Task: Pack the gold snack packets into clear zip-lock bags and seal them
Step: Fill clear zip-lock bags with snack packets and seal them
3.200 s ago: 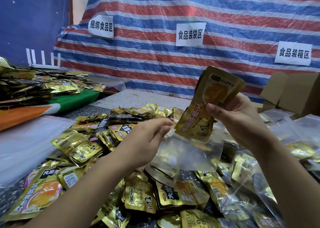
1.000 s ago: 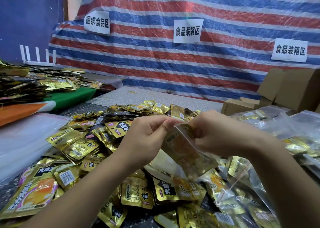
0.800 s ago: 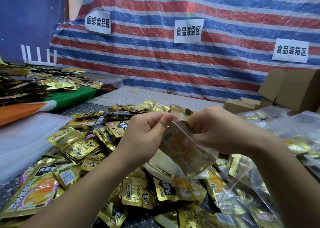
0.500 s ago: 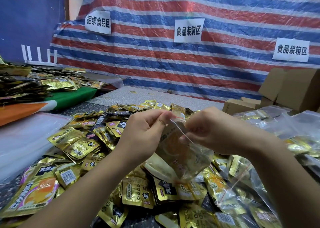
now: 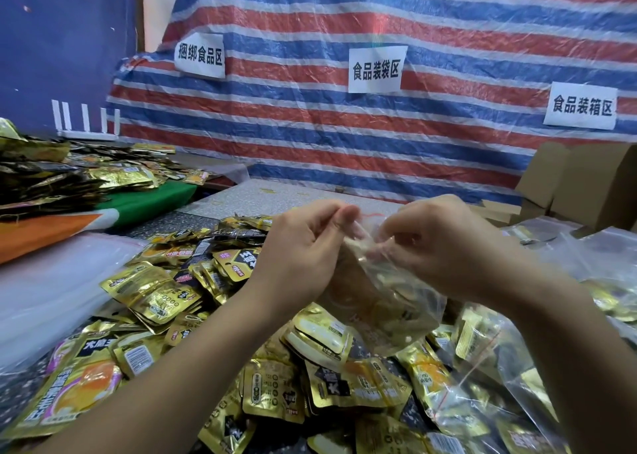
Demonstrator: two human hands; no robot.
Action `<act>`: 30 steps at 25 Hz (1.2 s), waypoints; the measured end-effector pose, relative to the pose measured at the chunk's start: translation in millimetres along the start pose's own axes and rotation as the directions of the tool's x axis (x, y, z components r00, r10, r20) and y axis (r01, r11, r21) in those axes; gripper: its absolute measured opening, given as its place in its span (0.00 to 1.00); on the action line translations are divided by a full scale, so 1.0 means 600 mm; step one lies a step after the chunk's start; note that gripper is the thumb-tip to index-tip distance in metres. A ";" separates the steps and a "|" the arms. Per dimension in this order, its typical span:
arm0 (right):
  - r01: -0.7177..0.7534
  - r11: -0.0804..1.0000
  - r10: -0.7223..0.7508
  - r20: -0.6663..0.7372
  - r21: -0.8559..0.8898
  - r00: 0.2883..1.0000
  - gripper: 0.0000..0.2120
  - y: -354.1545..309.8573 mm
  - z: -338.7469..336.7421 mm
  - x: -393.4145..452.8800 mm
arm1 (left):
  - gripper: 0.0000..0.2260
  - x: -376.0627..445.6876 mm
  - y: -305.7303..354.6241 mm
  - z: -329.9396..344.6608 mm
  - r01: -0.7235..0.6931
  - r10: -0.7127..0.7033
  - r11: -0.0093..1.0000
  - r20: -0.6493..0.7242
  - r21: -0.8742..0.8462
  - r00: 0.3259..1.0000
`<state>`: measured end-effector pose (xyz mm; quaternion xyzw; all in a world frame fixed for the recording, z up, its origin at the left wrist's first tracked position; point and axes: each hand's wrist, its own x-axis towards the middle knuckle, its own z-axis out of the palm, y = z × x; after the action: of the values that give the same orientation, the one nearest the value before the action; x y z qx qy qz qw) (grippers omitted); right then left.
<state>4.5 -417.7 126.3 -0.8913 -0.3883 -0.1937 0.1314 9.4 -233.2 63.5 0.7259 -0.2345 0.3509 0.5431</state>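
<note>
A clear zip-lock bag (image 5: 389,302) with a gold snack packet inside hangs between my hands above the pile. My left hand (image 5: 303,250) pinches the bag's top edge at its left end, thumb against fingers. My right hand (image 5: 434,246) pinches the same red-lined top edge a little to the right. The two hands nearly touch. A heap of loose gold snack packets (image 5: 275,377) covers the table below them.
Filled clear bags (image 5: 489,402) lie at the lower right. A stack of empty clear bags (image 5: 44,291) sits at the left. Cardboard boxes (image 5: 586,188) stand at the right rear. More packets (image 5: 69,174) are piled at the far left, before a striped tarp with paper signs.
The gold packet held above the bag earlier is now inside it. Both hands have come together on the bag's top edge and risen slightly.
</note>
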 end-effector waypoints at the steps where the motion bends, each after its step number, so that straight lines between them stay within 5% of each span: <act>1: -0.028 0.999 0.030 -0.044 0.034 0.999 0.13 0.003 -0.007 -0.003 | 0.16 0.010 0.007 0.001 -0.005 0.005 1.000 -0.003 -0.021 1.000; 7: 0.006 0.999 0.009 -0.362 0.041 0.932 0.32 0.026 -0.030 -0.002 | 0.10 0.063 0.042 0.004 -0.042 0.037 0.989 -0.039 -0.141 0.999; 11: 0.102 0.993 -0.115 -0.509 -0.053 0.853 0.16 0.028 -0.042 -0.009 | 0.12 0.085 0.066 0.010 -0.079 0.075 0.988 -0.039 -0.135 0.996; 16: 0.115 0.992 -0.128 -0.575 -0.060 0.808 0.06 0.036 -0.035 -0.006 | 0.12 0.092 0.073 0.007 -0.065 0.055 0.984 -0.065 -0.168 0.996; 21: 0.104 0.992 -0.051 -0.549 0.066 0.834 0.06 0.030 -0.016 0.000 | 0.10 0.055 0.042 0.005 0.183 -0.171 0.945 0.068 -0.270 0.983; 24: 0.055 0.990 0.022 -0.522 0.132 0.853 0.08 0.027 -0.010 0.003 | 0.09 0.050 0.029 0.001 0.229 -0.231 0.924 0.028 -0.306 0.972; 30: -0.112 0.886 0.403 -0.630 0.450 0.664 0.10 0.055 -0.004 0.015 | 0.07 0.057 0.032 -0.022 0.179 -0.201 0.945 -0.053 -0.272 0.978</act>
<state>34.0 -434.8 129.4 -0.7518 -0.2041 -0.4221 0.4636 14.4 -225.1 103.9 0.6510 -0.1866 0.2910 0.6758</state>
